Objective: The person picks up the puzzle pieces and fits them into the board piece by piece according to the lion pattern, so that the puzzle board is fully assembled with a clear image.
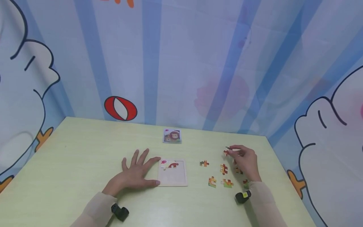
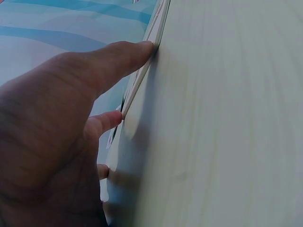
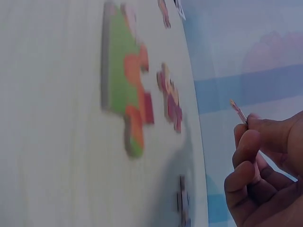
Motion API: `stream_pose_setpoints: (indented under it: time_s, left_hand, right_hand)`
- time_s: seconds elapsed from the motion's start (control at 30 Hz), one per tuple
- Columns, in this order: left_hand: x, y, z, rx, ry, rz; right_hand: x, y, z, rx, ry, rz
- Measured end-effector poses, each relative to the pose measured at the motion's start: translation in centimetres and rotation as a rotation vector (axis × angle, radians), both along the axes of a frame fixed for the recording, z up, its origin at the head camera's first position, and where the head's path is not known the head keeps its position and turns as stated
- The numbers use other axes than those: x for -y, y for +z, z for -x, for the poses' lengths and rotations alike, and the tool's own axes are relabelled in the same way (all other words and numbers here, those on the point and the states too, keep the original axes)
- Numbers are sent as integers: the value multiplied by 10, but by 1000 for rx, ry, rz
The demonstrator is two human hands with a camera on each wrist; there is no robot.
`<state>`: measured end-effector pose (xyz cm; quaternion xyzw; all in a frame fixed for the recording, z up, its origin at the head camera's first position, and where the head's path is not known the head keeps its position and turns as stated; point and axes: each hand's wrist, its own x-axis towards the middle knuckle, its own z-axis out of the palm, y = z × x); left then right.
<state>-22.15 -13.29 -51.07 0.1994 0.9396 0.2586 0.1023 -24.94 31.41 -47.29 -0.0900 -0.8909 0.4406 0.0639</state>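
Note:
My left hand lies with fingers spread at the left side of a shallow, pale puzzle tray. Its thumb and index fingertip touch the tray's edge, which also shows in the left wrist view. Along the top of the tray lie fitted puzzle pieces with pink and reddish-brown print. On the right, my right hand pinches a small jigsaw piece between thumb and fingers, raised over the table. In the right wrist view that piece appears nearly edge-on, its print mostly hidden.
Several loose jigsaw pieces lie between the tray and my right forearm, some partly under the hand. One green and orange piece is close in the right wrist view. A lion picture lies behind the tray, near the printed backdrop.

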Motion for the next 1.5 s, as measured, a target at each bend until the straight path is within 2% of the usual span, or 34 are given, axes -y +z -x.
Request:
stream_pose_setpoints:
  time_s: [0.2,0.43,0.83,0.97,1.23,1.5]
  left_hand:
    - [-1,4,-2,8,-3,-5]
    - [-1,13,-4,43,-4,15]
    - [-3,16,-5,50,0,-2]
    - [-3,17,-5,48,-2,13]
    - [-3,18,-5,53,2,47]
    - [-1,14,-5,42,-2,-9]
  right_hand:
    - [20,3,0,30,48,51]
    - [42,1,-1,10,143,106]
    - [72,0,-1,21,273,186]
    - [85,-3,-1,55,321,225]
    - [109,-7,-1,146,380,188]
    - [124,-11,0,169,432,174]
